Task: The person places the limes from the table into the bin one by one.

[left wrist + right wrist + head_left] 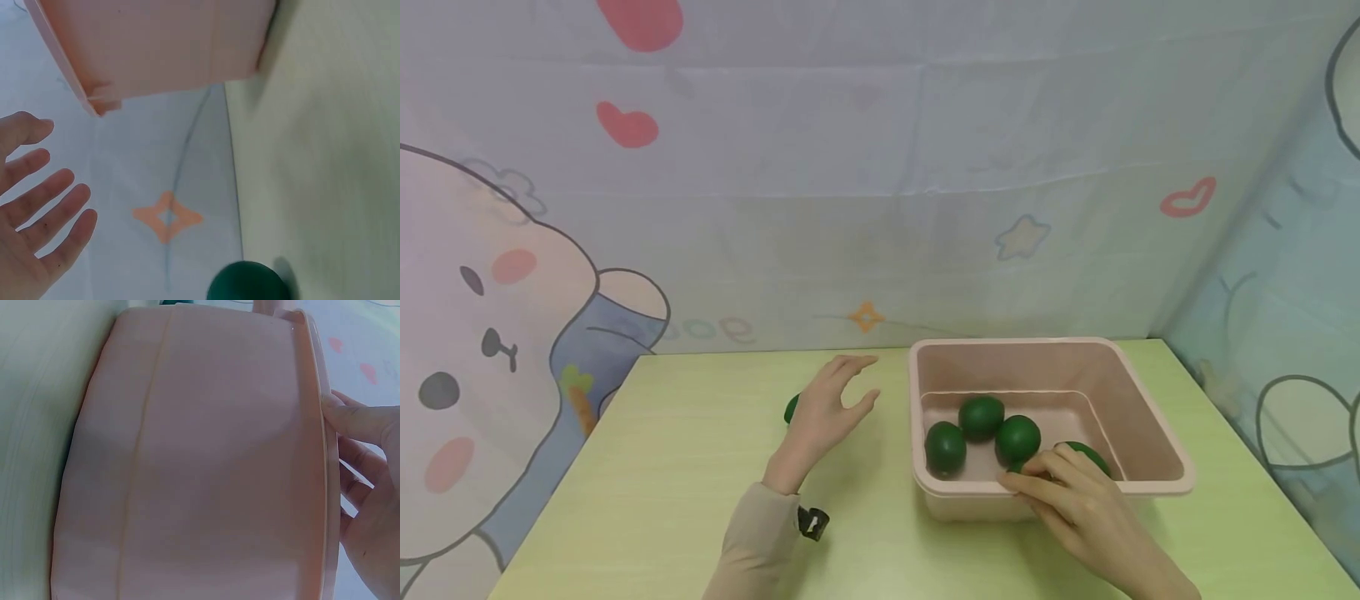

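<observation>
A pale pink plastic bin [1150, 433] stands on the table with several dark green, round to oval fruit-like objects [981, 418] inside. My right hand [1086, 508] is at its front rim. In the right wrist view the thumb [353, 420] lies against the rim's outer side and the fingers go over to the far side, gripping the rim. Some green shows just past those fingertips. Left of the bin, my left hand [822, 412] hovers with fingers spread and holds nothing. Another dark green round object [249, 282] lies on the table beyond it, mostly hidden in the head view.
The light green table [647, 467] ends at a hanging cloth backdrop [820, 208] printed with hearts and a bear. A second cloth wall [1292, 350] borders the right side. A small black device [812, 522] sits at the left wrist's cuff.
</observation>
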Demonstrator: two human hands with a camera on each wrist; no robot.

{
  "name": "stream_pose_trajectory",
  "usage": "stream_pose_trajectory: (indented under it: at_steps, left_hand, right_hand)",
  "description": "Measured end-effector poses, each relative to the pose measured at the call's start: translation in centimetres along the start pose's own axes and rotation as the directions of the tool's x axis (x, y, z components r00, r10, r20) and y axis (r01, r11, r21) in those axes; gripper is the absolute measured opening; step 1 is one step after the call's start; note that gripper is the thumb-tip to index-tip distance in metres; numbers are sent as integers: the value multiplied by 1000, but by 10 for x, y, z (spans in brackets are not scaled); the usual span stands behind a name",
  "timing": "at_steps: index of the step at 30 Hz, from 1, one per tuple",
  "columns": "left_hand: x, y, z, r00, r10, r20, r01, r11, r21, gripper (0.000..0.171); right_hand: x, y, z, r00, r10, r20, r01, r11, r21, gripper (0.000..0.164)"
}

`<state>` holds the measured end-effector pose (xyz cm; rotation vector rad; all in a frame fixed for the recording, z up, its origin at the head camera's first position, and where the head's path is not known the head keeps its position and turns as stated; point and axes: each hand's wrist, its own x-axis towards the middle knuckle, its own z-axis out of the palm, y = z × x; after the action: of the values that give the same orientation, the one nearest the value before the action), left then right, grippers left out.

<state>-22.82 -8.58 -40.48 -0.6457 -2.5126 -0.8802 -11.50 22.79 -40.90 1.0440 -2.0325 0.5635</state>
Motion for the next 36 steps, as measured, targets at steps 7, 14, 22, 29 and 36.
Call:
stream_pose_trajectory:
  at_steps: [7, 14, 22, 29, 36]
  left_hand:
    - [-3, -20, 3, 999, -45, -16, 45, 998, 52, 44]
    - [-7, -40, 5, 998, -65, -2, 65, 994, 93, 44]
    - [-11, -61, 4, 994, -105, 17, 102, 987, 125, 45]
    - [-12, -80, 3, 987, -147, 59, 139, 984, 115, 49]
    - [-12, -93, 5, 975, -197, 102, 184, 976, 117, 50]
  right_hand:
    - [-1, 0, 0, 1000, 7, 8, -7, 1000, -4, 36]
    - [-1, 1, 0, 1000, 7, 11, -7, 1000, -8, 36]
    - [0, 1, 0, 1000, 1, 14, -1, 1000, -7, 36]
    - [0, 1, 0, 1000, 5, 22, -5, 1000, -9, 37]
    - [1, 0, 0, 1000, 1, 3, -1, 1000, -6, 34]
